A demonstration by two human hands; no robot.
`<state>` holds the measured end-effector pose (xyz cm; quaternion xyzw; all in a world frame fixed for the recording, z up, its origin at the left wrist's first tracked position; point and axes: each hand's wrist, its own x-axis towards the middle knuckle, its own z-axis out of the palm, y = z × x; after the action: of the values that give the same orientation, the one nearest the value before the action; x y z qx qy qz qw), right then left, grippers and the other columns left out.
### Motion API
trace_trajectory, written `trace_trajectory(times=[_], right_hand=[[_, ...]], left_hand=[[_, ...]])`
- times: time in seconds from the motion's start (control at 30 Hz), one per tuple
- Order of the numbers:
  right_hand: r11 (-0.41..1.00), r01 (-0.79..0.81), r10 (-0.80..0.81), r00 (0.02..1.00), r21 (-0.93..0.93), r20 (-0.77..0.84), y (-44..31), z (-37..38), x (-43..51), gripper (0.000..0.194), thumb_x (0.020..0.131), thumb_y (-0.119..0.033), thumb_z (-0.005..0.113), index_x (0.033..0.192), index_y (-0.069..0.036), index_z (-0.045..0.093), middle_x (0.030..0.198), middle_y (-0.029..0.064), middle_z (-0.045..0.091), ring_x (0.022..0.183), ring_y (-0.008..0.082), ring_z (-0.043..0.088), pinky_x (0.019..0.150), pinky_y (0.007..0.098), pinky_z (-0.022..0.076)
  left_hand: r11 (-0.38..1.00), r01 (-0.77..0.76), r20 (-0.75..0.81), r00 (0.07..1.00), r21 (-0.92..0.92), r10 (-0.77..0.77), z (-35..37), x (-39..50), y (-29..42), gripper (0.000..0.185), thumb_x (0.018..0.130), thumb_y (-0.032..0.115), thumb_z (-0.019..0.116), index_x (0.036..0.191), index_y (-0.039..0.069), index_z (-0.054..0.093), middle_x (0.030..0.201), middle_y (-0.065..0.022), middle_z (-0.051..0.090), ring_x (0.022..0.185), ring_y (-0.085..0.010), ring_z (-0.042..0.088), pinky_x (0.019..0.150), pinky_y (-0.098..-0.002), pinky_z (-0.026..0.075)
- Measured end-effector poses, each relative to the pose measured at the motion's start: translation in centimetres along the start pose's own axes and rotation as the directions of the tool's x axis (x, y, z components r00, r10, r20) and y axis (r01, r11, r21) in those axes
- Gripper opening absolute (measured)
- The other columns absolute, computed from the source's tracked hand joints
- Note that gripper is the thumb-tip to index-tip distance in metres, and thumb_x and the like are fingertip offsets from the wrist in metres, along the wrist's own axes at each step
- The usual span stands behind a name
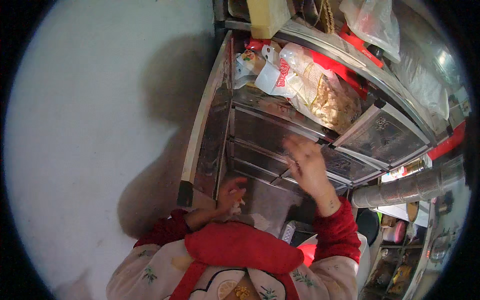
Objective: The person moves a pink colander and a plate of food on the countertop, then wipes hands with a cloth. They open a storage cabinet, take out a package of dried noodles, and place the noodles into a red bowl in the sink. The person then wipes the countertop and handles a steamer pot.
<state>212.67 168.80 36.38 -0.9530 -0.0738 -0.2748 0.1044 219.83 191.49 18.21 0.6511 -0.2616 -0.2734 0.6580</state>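
Note:
My left hand (230, 197) is low beside the open cabinet door (204, 108), its fingers curled around something small and whitish, perhaps crumpled paper or plastic. My right hand (305, 159) is raised in front of the cabinet's lower dark panels (258, 129), slightly blurred, with its fingers extended and nothing visible in it. Above it, the open cabinet compartment holds a clear plastic bag of pale, flaky contents (332, 103) and a white plastic bag with red print (275, 77). Red cuffs cover both my wrists.
A pale wall (93, 93) rises on the left. Plastic bags (378, 26) lie on the cabinet top beside a yellowish box (268, 17). On the right are a closed cabinet door (386, 135), a ribbed metallic duct (408, 187) and shelves with jars (393, 232).

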Motion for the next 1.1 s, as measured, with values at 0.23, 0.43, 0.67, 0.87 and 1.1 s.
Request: trace_trajectory(times=[0.23, 0.43, 0.67, 0.87, 1.1], right_hand=[[0.913, -0.242, 0.25, 0.968, -0.328, -0.017, 7.2, -3.4, -1.8, 0.046, 0.073, -0.008, 0.063, 0.116, -0.003, 0.049, 0.117, 0.0159, 0.05, 0.106, 0.0338, 0.048, 0.09, 0.0399, 0.0378], [0.75, -0.265, 0.322, 0.947, -0.606, -0.016, 7.0, -2.4, -2.3, 0.052, 0.073, -0.017, 0.062, 0.121, -0.005, 0.046, 0.125, 0.0136, 0.045, 0.117, 0.029, 0.04, 0.092, 0.0401, 0.033], [0.823, -0.271, 0.292, 0.956, -0.499, -0.037, 5.7, -2.3, -0.1, 0.045, 0.074, -0.018, 0.064, 0.115, -0.005, 0.051, 0.123, 0.0126, 0.047, 0.116, 0.0316, 0.041, 0.09, 0.0416, 0.0371], [0.988, -0.107, 0.104, 0.994, -0.115, -0.032, 4.7, 2.0, 5.6, 0.042, 0.076, -0.013, 0.062, 0.115, -0.003, 0.05, 0.115, 0.0146, 0.052, 0.102, 0.0333, 0.052, 0.084, 0.0398, 0.0428], [0.83, -0.168, 0.155, 0.985, 0.532, 0.07, 4.2, 11.3, 17.9, 0.033, 0.082, -0.008, 0.056, 0.113, 0.0, 0.05, 0.101, 0.0101, 0.059, 0.091, 0.0149, 0.055, 0.08, 0.0269, 0.043]], left_hand=[[0.653, -0.001, -0.198, 0.953, -0.758, -0.229, -1.9, -0.8, 5.8, 0.063, 0.086, 0.06, 0.033, 0.113, 0.006, 0.053, 0.072, -0.0035, 0.054, 0.054, -0.0158, 0.05, 0.048, -0.0323, 0.046], [0.492, -0.145, -0.269, 0.944, -0.858, -0.191, -6.6, 0.6, 5.6, 0.066, 0.083, 0.065, 0.032, 0.101, 0.008, 0.058, 0.067, -0.0029, 0.053, 0.056, -0.0213, 0.052, 0.05, -0.0329, 0.044], [0.511, -0.084, -0.217, 0.954, -0.855, -0.205, -4.7, 2.4, 7.3, 0.046, 0.086, 0.052, 0.043, 0.093, 0.008, 0.057, 0.066, -0.0025, 0.051, 0.058, -0.02, 0.051, 0.049, -0.0339, 0.043], [0.592, -0.018, -0.219, 0.938, -0.805, -0.269, -1.1, 4.6, 9.5, 0.013, 0.082, 0.02, 0.058, 0.089, 0.009, 0.056, 0.068, -0.002, 0.051, 0.062, -0.0158, 0.051, 0.054, -0.028, 0.044], [0.698, -0.136, -0.276, 0.957, -0.703, -0.09, 1.0, 8.3, 11.9, 0.011, 0.081, 0.012, 0.061, 0.089, 0.006, 0.056, 0.069, -0.0011, 0.051, 0.065, -0.0093, 0.049, 0.058, -0.0227, 0.04]])
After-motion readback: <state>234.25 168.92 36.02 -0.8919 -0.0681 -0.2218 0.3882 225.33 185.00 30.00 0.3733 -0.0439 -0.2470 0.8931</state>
